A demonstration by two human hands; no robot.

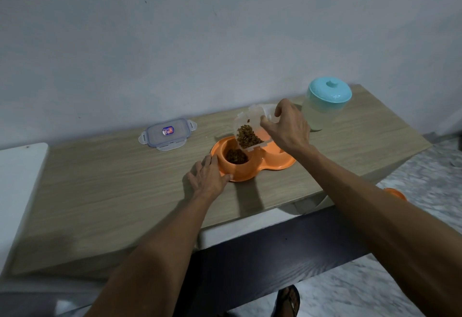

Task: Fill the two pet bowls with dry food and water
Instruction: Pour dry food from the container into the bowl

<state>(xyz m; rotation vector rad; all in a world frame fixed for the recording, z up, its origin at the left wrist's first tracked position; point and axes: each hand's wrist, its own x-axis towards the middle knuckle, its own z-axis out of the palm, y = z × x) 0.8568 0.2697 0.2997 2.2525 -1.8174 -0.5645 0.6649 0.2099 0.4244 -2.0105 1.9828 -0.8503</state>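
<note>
Wooden table [100, 191]: right hand [287, 129] grips light, rigid kibble container [250, 131] by its sides, left hand [208, 175] flat, steadying orange double bowl [240, 169].

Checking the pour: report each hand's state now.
Left hand: open, resting against the orange bowl.
Right hand: holding the tilted food container.

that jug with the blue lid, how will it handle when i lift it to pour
The jug looks mostly full of pale liquid, so it is probably heavy for its size. Its wall looks smooth and no handle shows here, so it may slip. The lid may only sit on; tilting could loosen it.
</note>
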